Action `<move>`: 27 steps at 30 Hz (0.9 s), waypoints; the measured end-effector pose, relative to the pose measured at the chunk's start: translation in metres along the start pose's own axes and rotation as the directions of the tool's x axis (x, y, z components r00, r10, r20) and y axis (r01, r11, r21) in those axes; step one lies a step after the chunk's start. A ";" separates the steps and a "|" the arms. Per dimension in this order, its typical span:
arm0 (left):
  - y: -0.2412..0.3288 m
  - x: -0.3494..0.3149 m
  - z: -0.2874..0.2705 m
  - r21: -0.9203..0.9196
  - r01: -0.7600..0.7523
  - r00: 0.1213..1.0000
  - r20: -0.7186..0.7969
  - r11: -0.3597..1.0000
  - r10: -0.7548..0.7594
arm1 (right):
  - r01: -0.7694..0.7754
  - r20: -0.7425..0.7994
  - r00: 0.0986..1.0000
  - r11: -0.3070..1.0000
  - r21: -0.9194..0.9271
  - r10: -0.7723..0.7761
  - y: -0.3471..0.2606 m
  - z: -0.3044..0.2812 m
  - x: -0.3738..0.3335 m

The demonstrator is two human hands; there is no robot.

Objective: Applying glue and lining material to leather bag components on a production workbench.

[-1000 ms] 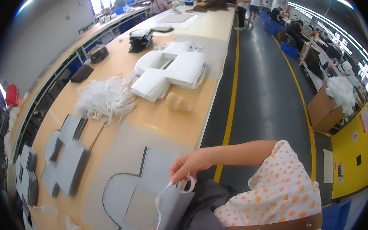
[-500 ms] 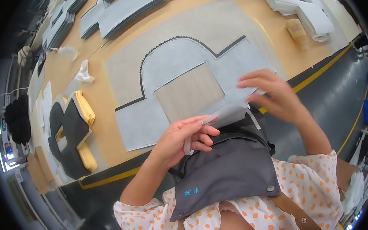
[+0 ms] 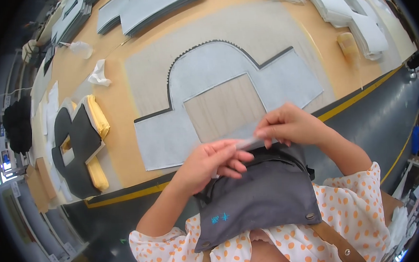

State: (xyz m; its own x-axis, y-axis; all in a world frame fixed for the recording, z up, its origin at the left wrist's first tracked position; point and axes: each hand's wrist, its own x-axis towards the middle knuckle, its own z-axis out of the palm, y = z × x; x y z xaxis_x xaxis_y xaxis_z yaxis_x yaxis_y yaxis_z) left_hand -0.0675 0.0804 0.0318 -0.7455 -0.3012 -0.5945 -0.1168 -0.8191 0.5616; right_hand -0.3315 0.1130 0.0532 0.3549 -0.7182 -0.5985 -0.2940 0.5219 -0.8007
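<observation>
A thin, pale strip (image 3: 246, 142) stretches between my two hands, just past the table's near edge. My left hand (image 3: 216, 162) pinches one end between thumb and index finger, its other fingers loosely curled. My right hand (image 3: 286, 125) closes its fingertips on the strip's other end; the strip is blurred there. Beyond them a light grey panel (image 3: 160, 141) lies flat on the table, with a rectangular opening, a rounded top and a dark edging that is notched along the curve. The panel's near edge is partly hidden by my hands.
Dark cut-out pieces (image 3: 86, 138) with yellow padding (image 3: 98, 119) lie at left. Grey panel stacks (image 3: 159, 11) stand at the back, white pieces (image 3: 369, 34) and a tape roll (image 3: 347, 45) at right. A crumpled white scrap (image 3: 99, 74) and clear bottle (image 3: 81, 49) sit left.
My right hand has moved left and down toward my left hand, its fingers closing on the strip. The strip, hanging in a loop before, is now drawn out between both hands.
</observation>
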 end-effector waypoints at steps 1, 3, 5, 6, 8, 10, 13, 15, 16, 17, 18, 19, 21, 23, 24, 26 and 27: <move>0.006 -0.011 0.008 0.051 0.030 0.999 0.038 0.998 -0.032 | 0.006 0.003 1.000 1.000 -0.006 -0.006 -0.009 0.000 -0.008; 0.019 -0.031 0.024 0.104 0.053 0.995 0.076 0.993 -0.061 | -0.001 0.070 0.998 0.999 0.036 -0.002 -0.031 0.004 -0.031; 0.033 -0.050 0.038 0.164 0.111 0.984 0.121 0.980 -0.132 | 0.085 0.133 0.988 0.996 -0.015 -0.082 -0.051 0.001 -0.047; 0.038 -0.057 0.042 0.164 0.107 0.985 0.120 0.981 -0.127 | 0.171 0.196 0.968 0.984 -0.058 -0.157 -0.058 -0.001 -0.051; 0.046 -0.065 0.043 0.154 -0.043 0.984 0.176 0.987 0.015 | 0.175 0.197 0.967 0.983 -0.054 -0.162 -0.069 -0.006 -0.047; 0.053 -0.055 0.035 0.230 -0.097 0.992 0.104 0.968 0.075 | 0.157 0.180 0.973 0.987 -0.042 -0.147 -0.077 -0.011 -0.036; 0.065 -0.024 0.008 0.330 -0.201 0.974 -0.033 0.922 0.224 | 0.059 0.076 0.995 0.997 0.042 -0.062 -0.077 -0.026 0.006; 0.071 0.002 -0.017 0.357 -0.257 0.946 -0.095 0.898 0.309 | 0.196 -0.003 0.981 0.980 -0.046 -0.196 -0.065 -0.037 0.044; 0.073 0.013 -0.031 0.479 -0.268 0.920 -0.132 0.836 0.370 | 0.195 0.004 0.981 0.980 -0.045 -0.196 -0.061 -0.041 0.063; 0.076 0.021 -0.041 0.594 -0.264 0.888 -0.159 0.760 0.432 | 0.206 -0.036 0.977 0.973 -0.100 -0.210 -0.057 -0.045 0.079; 0.081 0.028 -0.047 0.590 -0.263 0.887 -0.163 0.763 0.432 | 0.211 -0.077 0.971 0.965 -0.156 -0.224 -0.055 -0.049 0.092; 0.085 0.035 -0.052 0.587 -0.219 0.882 -0.223 0.779 0.415 | 0.208 -0.074 0.972 0.965 -0.157 -0.222 -0.053 -0.052 0.101; 0.091 0.044 -0.058 0.578 -0.173 0.872 -0.287 0.798 0.396 | 0.182 -0.122 0.971 0.968 -0.173 -0.205 -0.052 -0.056 0.116; 0.096 0.050 -0.063 0.606 -0.188 0.858 -0.281 0.773 0.429 | 0.166 -0.126 0.974 0.973 -0.161 -0.187 -0.051 -0.059 0.125; 0.098 0.052 -0.064 0.601 -0.187 0.859 -0.284 0.777 0.427 | 0.149 -0.137 0.976 0.977 -0.150 -0.170 -0.051 -0.060 0.129; 0.101 0.056 -0.067 0.604 -0.198 0.846 -0.292 0.772 0.446 | 0.144 -0.144 0.976 0.978 -0.152 -0.166 -0.052 -0.062 0.132; 0.102 0.058 -0.069 0.600 -0.197 0.847 -0.294 0.776 0.443 | 0.145 -0.152 0.974 0.978 -0.153 -0.168 -0.053 -0.062 0.133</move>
State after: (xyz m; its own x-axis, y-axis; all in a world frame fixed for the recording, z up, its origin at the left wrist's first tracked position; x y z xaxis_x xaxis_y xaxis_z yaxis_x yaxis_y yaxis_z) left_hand -0.0771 -0.0541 0.0152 -0.4903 -0.7613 -0.4243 -0.3372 -0.2832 0.8978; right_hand -0.3240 -0.0390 0.0175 0.2601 -0.8574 -0.4441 -0.3716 0.3356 -0.8656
